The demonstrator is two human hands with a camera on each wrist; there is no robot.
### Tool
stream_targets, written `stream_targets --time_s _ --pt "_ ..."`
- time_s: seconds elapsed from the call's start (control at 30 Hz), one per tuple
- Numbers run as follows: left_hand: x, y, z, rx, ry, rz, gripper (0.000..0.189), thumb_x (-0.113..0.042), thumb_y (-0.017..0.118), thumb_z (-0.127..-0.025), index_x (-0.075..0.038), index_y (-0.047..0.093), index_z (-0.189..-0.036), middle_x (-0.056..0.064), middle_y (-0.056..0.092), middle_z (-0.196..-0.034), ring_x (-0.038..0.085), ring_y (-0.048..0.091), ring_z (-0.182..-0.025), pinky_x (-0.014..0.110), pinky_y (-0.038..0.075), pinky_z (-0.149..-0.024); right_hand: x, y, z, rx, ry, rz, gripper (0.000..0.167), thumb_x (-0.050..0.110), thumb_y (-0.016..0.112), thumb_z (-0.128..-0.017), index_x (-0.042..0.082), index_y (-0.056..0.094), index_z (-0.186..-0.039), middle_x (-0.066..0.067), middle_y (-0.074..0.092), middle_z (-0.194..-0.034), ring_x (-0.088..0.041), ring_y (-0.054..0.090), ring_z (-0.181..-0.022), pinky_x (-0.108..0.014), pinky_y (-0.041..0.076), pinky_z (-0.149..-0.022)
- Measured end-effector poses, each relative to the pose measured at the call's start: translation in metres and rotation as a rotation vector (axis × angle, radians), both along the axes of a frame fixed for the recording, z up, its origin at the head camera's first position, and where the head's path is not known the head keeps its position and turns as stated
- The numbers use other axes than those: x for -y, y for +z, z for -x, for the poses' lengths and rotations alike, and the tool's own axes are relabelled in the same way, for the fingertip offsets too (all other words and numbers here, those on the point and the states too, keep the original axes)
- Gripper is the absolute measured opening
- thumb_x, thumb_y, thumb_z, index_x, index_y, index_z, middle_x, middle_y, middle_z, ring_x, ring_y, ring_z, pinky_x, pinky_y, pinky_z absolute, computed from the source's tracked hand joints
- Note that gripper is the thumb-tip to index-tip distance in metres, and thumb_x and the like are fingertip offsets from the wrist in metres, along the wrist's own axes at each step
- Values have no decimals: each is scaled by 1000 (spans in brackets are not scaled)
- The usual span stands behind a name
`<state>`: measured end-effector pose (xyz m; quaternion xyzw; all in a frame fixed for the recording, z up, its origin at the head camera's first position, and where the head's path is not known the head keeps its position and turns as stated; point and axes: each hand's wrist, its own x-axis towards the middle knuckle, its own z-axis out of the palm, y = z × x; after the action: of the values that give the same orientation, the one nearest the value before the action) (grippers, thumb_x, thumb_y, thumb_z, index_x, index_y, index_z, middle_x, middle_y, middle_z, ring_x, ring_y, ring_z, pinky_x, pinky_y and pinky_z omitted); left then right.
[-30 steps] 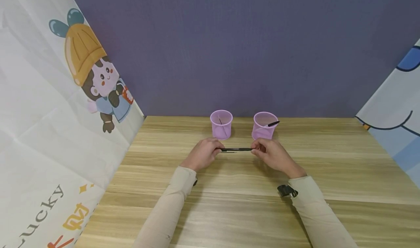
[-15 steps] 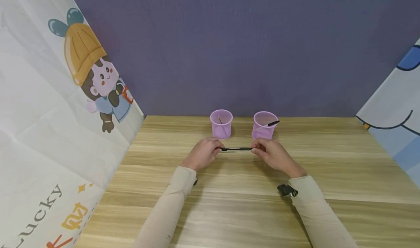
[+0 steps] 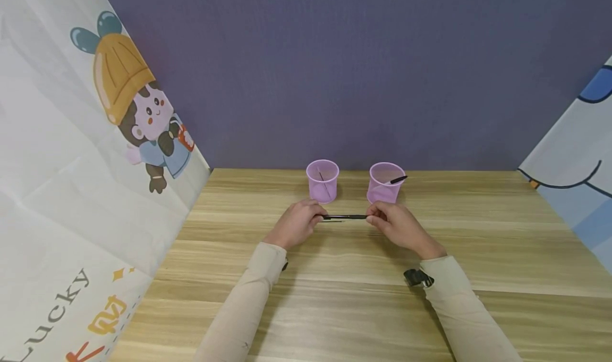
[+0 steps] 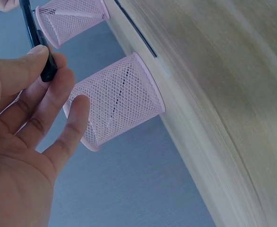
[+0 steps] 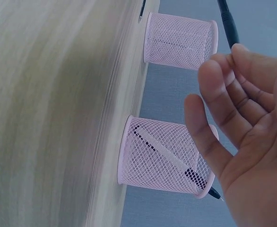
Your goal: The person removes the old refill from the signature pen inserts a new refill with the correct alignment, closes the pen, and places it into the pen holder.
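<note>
A black pen [image 3: 345,217] is held level above the table by both hands, one at each end. My left hand [image 3: 296,225] pinches the clip end between thumb and fingertips, the little finger [image 4: 74,123] held away. My right hand [image 3: 399,228] pinches the grip end [image 5: 229,26], its tip hidden by the fingers. On the tabletop just under the pen lies a thin dark pen refill [image 4: 136,28]. Behind the left hand stands a pink mesh cup [image 3: 322,189] with a thin refill leaning inside. A second pink mesh cup [image 3: 382,193], behind the right hand, holds a pen [image 3: 398,180] slanting over its rim.
Both cups stand near the back edge of the wood-grain table [image 3: 344,309], against a dark blue-grey panel [image 3: 354,75]. White printed sheets hang along the left [image 3: 57,165] and right sides. A black strap [image 3: 418,278] shows at the right wrist.
</note>
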<state>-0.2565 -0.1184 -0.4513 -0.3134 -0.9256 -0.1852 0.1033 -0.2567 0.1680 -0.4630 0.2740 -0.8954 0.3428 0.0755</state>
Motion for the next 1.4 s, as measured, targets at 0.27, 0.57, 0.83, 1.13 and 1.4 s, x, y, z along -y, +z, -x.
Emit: stream_targets --time_s 0.27,0.57,0.83,1.13,1.4 --pt "0 0 0 -3 0 1 15 -8 69 -97 -10 77 -109 1 75 -108 18 70 -106 33 56 -99 1 0 0 0 -17 -4 7 14 70 -97 10 69 -92 6 60 -75 -6 50 -67 -24 45 -61" --pt "-1 0 0 13 0 -6 15 -10 69 -97 -10 77 -110 1 75 -110 18 69 -108 35 55 -101 2 -2 0 33 -44 -3 5 16 74 -94 13 73 -98 6 66 -79 -7 54 -71 -23 46 -64" --pt "-1 0 -1 -5 -5 -18 15 -10 68 -98 -10 77 -110 1 75 -110 18 69 -107 35 56 -100 2 -2 -2 8 -47 10 12 21 74 -96 9 73 -97 6 65 -78 -7 53 -70 -23 46 -63" --pt "0 0 -2 -23 12 -27 15 -12 69 -98 -11 77 -110 0 75 -108 18 70 -105 36 56 -99 0 1 -2 -8 -45 49 5 11 72 -95 10 76 -99 6 69 -78 -6 54 -68 -23 46 -60" --pt "0 1 -1 -51 5 -46 14 -14 69 -98 -12 77 -109 0 75 -106 18 70 -103 36 56 -97 -3 3 -2 -16 -29 65 7 10 72 -95 7 77 -100 5 71 -79 -4 57 -68 -22 49 -59"
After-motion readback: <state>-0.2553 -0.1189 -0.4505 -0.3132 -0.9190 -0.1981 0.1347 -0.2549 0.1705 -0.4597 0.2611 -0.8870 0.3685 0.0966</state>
